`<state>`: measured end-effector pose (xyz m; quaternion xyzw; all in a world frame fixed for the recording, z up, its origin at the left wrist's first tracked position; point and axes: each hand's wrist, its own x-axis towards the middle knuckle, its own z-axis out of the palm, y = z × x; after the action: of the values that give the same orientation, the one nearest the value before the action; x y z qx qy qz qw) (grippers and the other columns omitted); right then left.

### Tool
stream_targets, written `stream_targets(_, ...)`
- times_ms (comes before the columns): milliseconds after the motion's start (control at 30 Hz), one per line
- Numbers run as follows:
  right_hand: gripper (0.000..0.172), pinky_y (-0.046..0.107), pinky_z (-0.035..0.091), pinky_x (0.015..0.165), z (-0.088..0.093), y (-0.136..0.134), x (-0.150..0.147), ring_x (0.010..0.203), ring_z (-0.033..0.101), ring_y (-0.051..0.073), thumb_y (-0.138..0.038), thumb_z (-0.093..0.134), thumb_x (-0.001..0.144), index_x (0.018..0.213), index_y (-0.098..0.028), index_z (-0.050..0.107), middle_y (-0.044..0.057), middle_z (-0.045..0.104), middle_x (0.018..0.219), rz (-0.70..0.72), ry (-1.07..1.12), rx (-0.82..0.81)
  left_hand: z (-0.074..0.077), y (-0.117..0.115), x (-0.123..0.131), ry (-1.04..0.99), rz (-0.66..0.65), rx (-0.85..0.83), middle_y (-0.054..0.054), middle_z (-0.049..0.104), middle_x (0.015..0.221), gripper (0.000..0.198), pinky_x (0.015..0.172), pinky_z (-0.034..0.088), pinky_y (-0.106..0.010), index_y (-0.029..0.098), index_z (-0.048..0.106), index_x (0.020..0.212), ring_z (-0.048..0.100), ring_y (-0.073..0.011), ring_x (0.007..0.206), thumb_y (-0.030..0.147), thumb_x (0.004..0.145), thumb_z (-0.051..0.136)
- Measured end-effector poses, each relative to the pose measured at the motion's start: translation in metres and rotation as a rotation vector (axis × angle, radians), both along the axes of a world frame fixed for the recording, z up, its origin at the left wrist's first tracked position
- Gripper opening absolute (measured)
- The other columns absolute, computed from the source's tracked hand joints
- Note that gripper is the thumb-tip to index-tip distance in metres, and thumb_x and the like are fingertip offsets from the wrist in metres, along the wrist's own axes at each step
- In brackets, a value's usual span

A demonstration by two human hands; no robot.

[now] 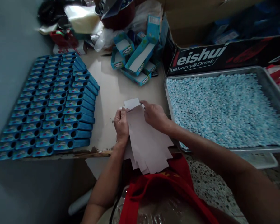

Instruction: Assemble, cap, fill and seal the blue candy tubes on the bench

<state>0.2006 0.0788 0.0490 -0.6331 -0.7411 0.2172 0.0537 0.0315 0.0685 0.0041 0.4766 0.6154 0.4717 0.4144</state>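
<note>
A stack of long pale cardboard strips (147, 137) lies fanned over the table's front edge. My left hand (121, 123) grips a strip near its far end, thumb on top. The small white end flap (132, 103) of that strip stands beyond my fingers. At the flap's right corner is my right hand (155, 115), its index finger stretched out against the edge and the other fingers curled in. Whether the right thumb pinches the card is hidden.
Rows of blue boxes with round holes (49, 105) stand left. Open blue trays (140, 57) pile up behind. A metal tray (169, 93) of blue and white candies sits right, before a black printed carton (200, 59). A red apron (154, 183) covers my lap.
</note>
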Motion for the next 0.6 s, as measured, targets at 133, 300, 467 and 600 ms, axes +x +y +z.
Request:
stream_targets(133, 0.065, 0.037, 0.053, 0.091, -0.005, 0.003, 0.008, 0.105, 0.072, 0.029, -0.008, 0.045, 0.089, 0.154, -0.013, 0.048, 0.017, 0.076, 0.118, -0.003, 0.040, -0.007, 0.006, 0.002, 0.005, 0.058, 0.028, 0.021, -0.001, 0.070, 0.089, 0.020, 0.091, 0.051, -0.029, 0.021, 0.064, 0.083, 0.066, -0.0177, 0.094, 0.037, 0.094, 0.060)
stream_targets(300, 0.058, 0.032, 0.052, 0.092, -0.018, 0.012, 0.029, 0.107, 0.070, 0.024, -0.010, 0.048, 0.082, 0.137, -0.015, 0.064, 0.011, 0.076, 0.119, -0.078, 0.313, -0.047, 0.004, 0.006, 0.004, -0.023, 0.014, -0.025, -0.005, 0.075, 0.110, 0.016, 0.103, 0.049, -0.034, 0.020, 0.069, 0.093, 0.067, -0.0207, 0.110, 0.024, 0.089, 0.053)
stream_targets(467, 0.059, 0.032, 0.047, 0.087, -0.009, 0.010, 0.016, 0.102, 0.069, 0.026, -0.014, 0.047, 0.089, 0.148, -0.014, 0.057, 0.013, 0.077, 0.110, -0.035, 0.150, 0.025, 0.004, 0.011, 0.005, 0.123, -0.059, -0.028, -0.003, 0.075, 0.093, 0.024, 0.096, 0.051, -0.035, 0.021, 0.073, 0.090, 0.068, -0.0216, 0.097, 0.019, 0.087, 0.049)
stream_targets(600, 0.060, 0.029, 0.045, 0.081, 0.002, 0.018, 0.019, 0.092, 0.068, 0.023, -0.013, 0.054, 0.086, 0.145, -0.012, 0.060, 0.011, 0.077, 0.101, 0.054, 0.145, -0.044, 0.010, 0.017, 0.002, 0.185, -0.163, -0.025, -0.004, 0.077, 0.097, 0.027, 0.097, 0.051, -0.034, 0.020, 0.076, 0.097, 0.069, -0.0209, 0.097, 0.020, 0.088, 0.051)
